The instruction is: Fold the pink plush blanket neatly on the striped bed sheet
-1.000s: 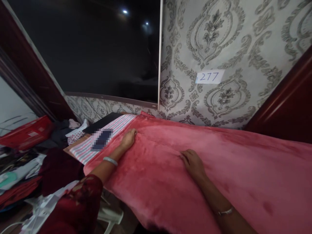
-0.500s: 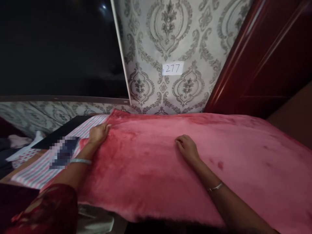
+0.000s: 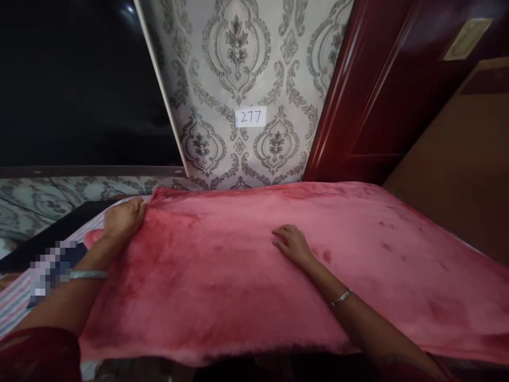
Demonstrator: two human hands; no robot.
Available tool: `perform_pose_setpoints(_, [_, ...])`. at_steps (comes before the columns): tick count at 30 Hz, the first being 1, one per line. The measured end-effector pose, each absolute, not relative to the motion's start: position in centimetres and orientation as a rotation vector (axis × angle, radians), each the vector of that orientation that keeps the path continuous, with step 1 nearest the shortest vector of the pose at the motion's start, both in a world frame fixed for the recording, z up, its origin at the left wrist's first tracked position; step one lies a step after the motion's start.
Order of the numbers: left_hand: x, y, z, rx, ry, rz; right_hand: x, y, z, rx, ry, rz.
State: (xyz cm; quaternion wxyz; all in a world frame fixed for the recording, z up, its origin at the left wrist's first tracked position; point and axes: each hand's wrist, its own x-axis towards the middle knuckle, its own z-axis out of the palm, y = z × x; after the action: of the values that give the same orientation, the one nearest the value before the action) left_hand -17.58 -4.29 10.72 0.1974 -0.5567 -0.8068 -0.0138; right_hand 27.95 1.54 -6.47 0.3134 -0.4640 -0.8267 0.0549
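Observation:
A plush pink-red blanket [image 3: 222,265] is spread over the surface in front of me, its pile streaked darker in places. My left hand [image 3: 124,217] is closed on the blanket's far left edge, fingers curled over it. Near the blanket's middle, my right hand [image 3: 293,244] rests on the pile with fingers loosely stretched and thumb apart. Under the blanket's left side, a striped cloth [image 3: 16,302] sticks out. A dark, pixelated object [image 3: 55,268] lies on that cloth, too blurred to name.
A large black screen [image 3: 79,85] stands at the back left. Patterned wallpaper [image 3: 238,63] with a paper label [image 3: 250,116] reading 277 is behind the blanket. To the right are a dark red wooden door or panel [image 3: 382,106] and a brown board-like surface [image 3: 457,170].
The view has turned to the right. My left hand, still on the blanket edge, sits farther left in view. My right hand's fingers have loosened from a curl and spread on the blanket.

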Motion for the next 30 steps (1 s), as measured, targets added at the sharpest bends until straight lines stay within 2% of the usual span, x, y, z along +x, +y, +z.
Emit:
perform_pose_setpoints(18, [-15.7, -4.6, 15.0, -1.495, -2.12, -0.056, 27.0, 1.7, -5.8, -1.274, -2.031, 0.009])
perform_pose_setpoints(25, [-15.4, -5.4, 15.5, -1.607, -2.033, -0.154, 28.7, 1.9, -0.9, -1.388, -1.801, -0.099])
perform_pose_setpoints(30, [-15.6, -6.0, 16.8, -1.705, -1.96, -0.238, 30.3, 2.6, 3.4, -1.398, -1.901, -0.15])
